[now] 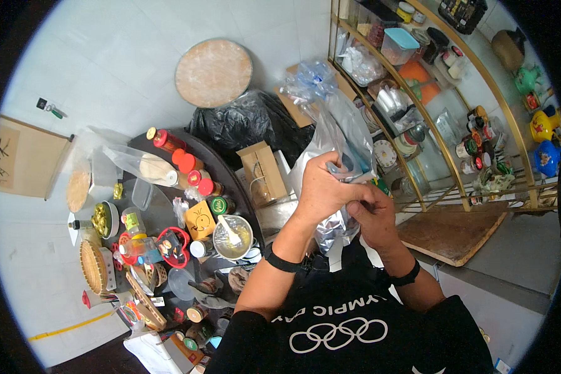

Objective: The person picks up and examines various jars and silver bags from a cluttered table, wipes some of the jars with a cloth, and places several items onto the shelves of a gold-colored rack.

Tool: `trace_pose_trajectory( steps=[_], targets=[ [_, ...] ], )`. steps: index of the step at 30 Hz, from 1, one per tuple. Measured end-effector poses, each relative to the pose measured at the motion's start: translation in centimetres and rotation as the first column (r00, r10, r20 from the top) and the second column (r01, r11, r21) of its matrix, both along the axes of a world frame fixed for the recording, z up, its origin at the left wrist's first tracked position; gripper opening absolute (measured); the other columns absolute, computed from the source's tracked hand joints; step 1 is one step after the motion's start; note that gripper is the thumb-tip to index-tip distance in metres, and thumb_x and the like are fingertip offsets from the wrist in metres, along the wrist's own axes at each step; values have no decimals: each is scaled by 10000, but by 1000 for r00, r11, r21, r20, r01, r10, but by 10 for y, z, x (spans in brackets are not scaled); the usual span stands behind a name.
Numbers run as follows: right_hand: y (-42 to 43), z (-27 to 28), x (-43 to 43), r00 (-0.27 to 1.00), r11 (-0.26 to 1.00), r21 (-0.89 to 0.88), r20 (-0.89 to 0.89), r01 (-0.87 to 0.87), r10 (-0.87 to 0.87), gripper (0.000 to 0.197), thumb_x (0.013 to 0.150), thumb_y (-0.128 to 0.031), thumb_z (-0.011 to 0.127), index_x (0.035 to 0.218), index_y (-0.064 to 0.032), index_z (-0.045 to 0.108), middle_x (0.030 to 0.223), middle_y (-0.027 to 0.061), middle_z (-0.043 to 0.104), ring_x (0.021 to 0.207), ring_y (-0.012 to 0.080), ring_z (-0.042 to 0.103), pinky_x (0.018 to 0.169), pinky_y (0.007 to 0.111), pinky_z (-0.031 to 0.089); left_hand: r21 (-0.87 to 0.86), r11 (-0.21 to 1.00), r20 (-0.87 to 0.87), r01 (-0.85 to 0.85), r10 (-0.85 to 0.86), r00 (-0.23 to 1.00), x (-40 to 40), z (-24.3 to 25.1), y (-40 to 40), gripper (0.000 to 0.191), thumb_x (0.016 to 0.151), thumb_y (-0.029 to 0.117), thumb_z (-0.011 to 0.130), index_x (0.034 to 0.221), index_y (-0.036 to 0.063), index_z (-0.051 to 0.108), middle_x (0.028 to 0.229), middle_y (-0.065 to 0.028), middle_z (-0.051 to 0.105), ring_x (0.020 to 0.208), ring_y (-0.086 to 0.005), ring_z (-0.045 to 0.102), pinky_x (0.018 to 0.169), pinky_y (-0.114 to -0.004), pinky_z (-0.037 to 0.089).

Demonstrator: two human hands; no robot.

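Note:
My left hand [325, 184] grips the gathered, folded edge of a silvery plastic bag [348, 135] in front of my chest. Close below it, my right hand [373, 217] pinches the same bag, its thumb and curled fingers nearly touching the left hand. Shiny foil-like material [334, 229] hangs beneath my hands. What the bag contains is hard to make out; something bluish shows through it. Part of my right fingers is hidden behind the bag.
To the left, a dark round table [233, 163] bears red-lidded jars [190, 163], a metal bowl [233, 237] with a white utensil, and a wicker basket [93, 268]. A gold-framed shelf [442, 145] stands right, above a wooden board [453, 233]. An open cardboard box [263, 170] lies ahead.

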State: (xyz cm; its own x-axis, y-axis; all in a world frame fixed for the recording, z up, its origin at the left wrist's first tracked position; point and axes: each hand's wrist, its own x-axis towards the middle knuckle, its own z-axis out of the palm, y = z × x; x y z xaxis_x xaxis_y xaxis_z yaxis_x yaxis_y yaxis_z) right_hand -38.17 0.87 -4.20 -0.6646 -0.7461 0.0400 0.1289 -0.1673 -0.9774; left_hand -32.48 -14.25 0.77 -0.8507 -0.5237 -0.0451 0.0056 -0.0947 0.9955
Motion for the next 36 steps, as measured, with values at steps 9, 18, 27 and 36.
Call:
trace_pose_trajectory(
  steps=[9,18,27,36],
  targets=[
    [-9,16,-13,983,991,27,133,128,-130,205,994,-124,619,831,-16,679,631,5,624,540,80,535,505,262,403,516,852,-414,90,156,897,8,24,-7,768,609,72,945,1291,-8,599,1161,-59,694,1031,-168,665,905,-313,536],
    [31,17,-121,886,966,-5,401,258,-235,295,1058,-126,528,1318,8,566,1285,125,661,1126,251,662,994,419,543,413,901,-612,133,166,773,68,45,-90,626,886,234,790,1418,19,540,1372,-131,635,1247,-288,617,1088,-437,467],
    [7,24,-185,970,989,-144,245,22,14,401,1064,-213,516,1396,12,517,1343,138,638,1194,257,641,1041,409,501,403,878,-641,260,68,765,84,60,-119,490,1062,277,536,1426,-43,462,1313,-199,644,1156,-312,675,995,-430,563],
    [-42,56,-137,787,831,-387,320,-400,528,418,1034,-139,524,1414,33,506,1333,165,643,1164,268,662,1017,397,529,321,941,-443,108,49,895,36,68,-113,381,1029,264,637,1318,21,594,1074,-75,720,906,-152,707,817,-292,584]
  ],
)
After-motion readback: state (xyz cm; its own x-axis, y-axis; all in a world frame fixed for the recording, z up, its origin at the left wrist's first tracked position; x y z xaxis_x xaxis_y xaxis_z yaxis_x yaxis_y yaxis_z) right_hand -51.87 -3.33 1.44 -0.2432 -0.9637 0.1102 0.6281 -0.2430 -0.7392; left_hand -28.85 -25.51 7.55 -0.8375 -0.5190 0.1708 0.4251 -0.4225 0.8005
